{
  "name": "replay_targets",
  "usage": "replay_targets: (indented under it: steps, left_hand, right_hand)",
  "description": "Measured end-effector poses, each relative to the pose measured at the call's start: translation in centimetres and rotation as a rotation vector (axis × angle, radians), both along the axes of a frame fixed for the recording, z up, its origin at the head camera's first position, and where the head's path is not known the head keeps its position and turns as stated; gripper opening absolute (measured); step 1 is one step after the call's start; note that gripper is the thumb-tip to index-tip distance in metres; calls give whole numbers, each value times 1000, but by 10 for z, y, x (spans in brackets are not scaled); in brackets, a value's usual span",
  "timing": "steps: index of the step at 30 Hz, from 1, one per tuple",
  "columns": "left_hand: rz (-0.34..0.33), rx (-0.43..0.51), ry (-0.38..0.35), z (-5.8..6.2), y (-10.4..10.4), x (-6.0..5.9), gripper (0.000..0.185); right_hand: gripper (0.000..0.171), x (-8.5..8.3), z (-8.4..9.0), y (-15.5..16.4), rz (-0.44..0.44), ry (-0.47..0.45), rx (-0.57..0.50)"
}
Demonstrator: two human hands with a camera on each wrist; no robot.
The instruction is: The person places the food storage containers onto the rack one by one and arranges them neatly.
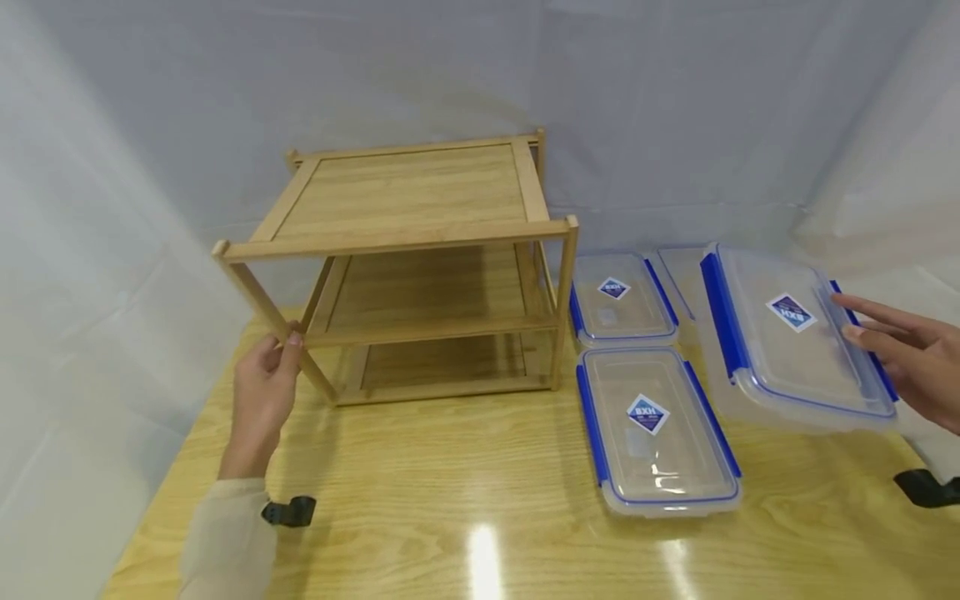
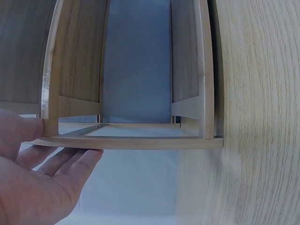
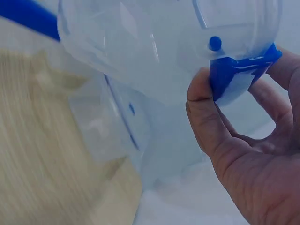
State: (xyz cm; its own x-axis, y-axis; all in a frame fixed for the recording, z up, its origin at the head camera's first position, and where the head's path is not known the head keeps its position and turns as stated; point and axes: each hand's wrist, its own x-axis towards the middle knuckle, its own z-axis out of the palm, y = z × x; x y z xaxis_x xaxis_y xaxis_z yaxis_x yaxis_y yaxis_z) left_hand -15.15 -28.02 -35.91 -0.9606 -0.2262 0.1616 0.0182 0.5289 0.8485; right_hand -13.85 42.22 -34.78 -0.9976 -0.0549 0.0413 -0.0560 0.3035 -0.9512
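Observation:
A three-tier wooden shelf rack (image 1: 420,192) stands on the table's left half. My left hand (image 1: 262,392) pinches its front left post at the middle tier, the thumb on one side and fingers behind (image 2: 70,173). In my right hand (image 1: 915,354) is a clear plastic food container (image 1: 798,367) with blue clips, raised and tilted. The right wrist view shows thumb and fingers pinching it at one blue clip (image 3: 229,77). Between rack and held container lie a front container (image 1: 667,458) and a back one (image 1: 622,321); another (image 1: 675,271) is partly hidden behind the held one.
The wooden table (image 1: 420,500) reflects light near its front. White cloth (image 1: 420,75) hangs behind and at both sides. The rack's right front post (image 1: 564,308) stands close to the lying containers.

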Motion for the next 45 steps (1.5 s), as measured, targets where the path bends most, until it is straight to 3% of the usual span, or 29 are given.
replay_targets:
  steps: [9,18,26,29,36,45]
  left_hand:
    - [-2,12,11,-1,-1,-2,52]
    - [9,6,5,3,3,1,52]
    - [10,4,21,-6,2,-5,53]
    - [6,-1,37,-8,1,-5,51]
    - [14,-17,24,-8,-2,-6,51]
    - [-7,4,30,-11,-2,-5,53]
  right_hand:
    - [52,-11,34,-37,47,14,-296]
    - [49,-17,75,-69,109,3,-340]
    - [50,-27,106,-87,69,-19,-301]
    - [50,-34,119,-94,52,-58,-295]
    - [43,-58,143,-114,72,-115,-443]
    - [44,-85,173,-152,132,-173,-452]
